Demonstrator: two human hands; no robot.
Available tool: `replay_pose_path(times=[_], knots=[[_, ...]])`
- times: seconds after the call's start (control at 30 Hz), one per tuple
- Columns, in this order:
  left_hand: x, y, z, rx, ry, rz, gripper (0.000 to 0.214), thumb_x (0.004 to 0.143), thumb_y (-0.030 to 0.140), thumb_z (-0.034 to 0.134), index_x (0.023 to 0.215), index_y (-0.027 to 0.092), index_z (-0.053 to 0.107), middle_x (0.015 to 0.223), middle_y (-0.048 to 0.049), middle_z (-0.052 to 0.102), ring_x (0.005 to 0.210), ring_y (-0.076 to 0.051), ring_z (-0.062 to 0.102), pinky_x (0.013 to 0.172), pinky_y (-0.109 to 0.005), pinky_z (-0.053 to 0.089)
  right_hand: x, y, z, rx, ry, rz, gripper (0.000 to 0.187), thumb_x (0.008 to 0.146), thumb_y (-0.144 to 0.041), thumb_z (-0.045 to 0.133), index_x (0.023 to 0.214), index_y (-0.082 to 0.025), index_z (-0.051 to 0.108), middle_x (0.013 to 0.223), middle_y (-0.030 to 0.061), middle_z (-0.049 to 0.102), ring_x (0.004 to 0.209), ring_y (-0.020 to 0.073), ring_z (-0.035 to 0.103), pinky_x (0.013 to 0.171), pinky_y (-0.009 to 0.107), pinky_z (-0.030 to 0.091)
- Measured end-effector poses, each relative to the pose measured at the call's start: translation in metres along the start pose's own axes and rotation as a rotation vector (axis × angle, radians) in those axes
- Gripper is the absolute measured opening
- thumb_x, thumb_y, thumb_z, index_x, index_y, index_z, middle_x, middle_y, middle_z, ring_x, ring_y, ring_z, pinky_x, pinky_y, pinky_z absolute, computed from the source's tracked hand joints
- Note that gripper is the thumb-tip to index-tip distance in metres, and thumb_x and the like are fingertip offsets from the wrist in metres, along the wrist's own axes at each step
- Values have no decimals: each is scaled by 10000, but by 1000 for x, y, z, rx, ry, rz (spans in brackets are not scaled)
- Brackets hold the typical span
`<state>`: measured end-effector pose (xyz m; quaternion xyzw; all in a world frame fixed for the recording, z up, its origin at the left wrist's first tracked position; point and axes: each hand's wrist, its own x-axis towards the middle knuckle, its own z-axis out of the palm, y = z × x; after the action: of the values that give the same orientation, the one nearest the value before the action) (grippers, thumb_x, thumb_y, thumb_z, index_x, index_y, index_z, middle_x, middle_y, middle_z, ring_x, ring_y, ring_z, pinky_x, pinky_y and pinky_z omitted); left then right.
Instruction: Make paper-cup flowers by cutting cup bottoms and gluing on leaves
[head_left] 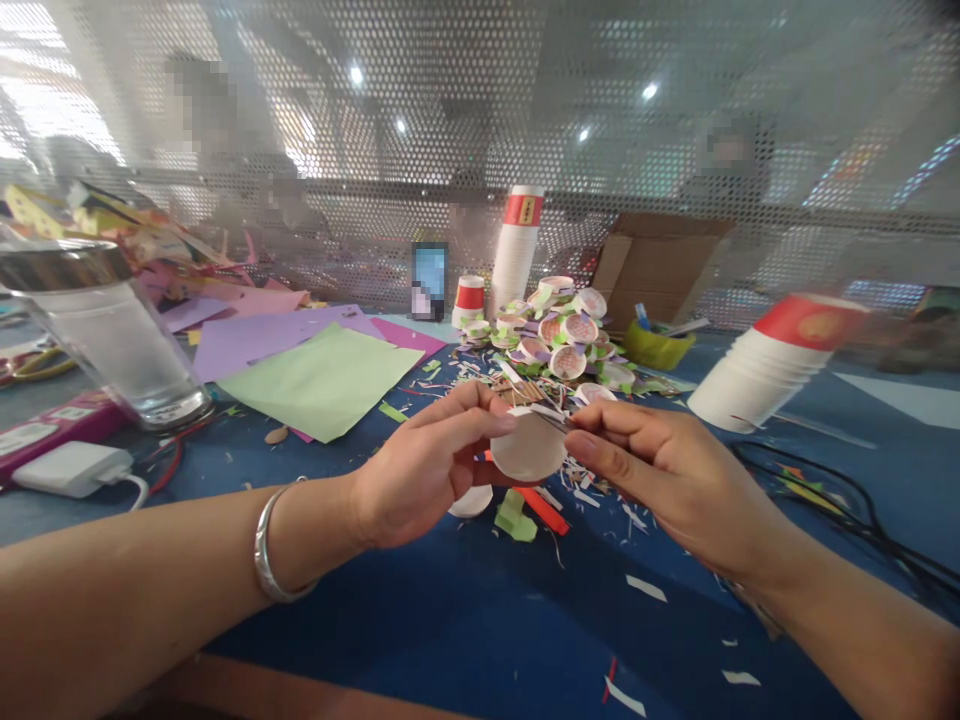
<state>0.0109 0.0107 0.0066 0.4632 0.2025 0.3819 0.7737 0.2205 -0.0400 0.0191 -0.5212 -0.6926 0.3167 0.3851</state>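
Observation:
My left hand [442,455] is closed on a round white paper cup bottom [527,447], its flat face toward me. My right hand [652,465] pinches a slim grey strip-like tool [553,417] at the disc's upper edge; its exact kind is hard to make out. Below the hands lie another white disc [472,501], a crumpled light green paper piece [516,518] and an orange-red stick-like item [546,510]. Behind them is a heap of cut cup bottoms [568,361] with green and purple bits, with paper scraps [592,490] scattered around.
Stacked paper cups [517,245] stand at the back; another stack [776,365] leans at right. Coloured paper sheets [322,380], a glass water bottle [139,345] and a white charger [75,468] are at left. A yellow-green holder [660,345] and black cables [840,500] are at right.

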Motion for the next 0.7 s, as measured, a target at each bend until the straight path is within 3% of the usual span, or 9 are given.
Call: replay_pose_path(times=[0.27,0.7], knots=[[0,-1,1,53,-2,-31,132,881,216,647,858,178,523,832,-4,567,783,-148,625,777,-339,607,-3,-2,-2,-157,5,-24,496,937,-674,594,782,-207,659,711,10,519,635,152,418,539,294,321],[-2,-1,-2,90,-82,15,124,896,199,635,852,175,521,831,-12,566,755,-128,599,716,-265,580,-9,2,-7,-251,19,-91,432,974,-590,613,754,-217,620,654,-30,463,597,135,402,550,293,307]])
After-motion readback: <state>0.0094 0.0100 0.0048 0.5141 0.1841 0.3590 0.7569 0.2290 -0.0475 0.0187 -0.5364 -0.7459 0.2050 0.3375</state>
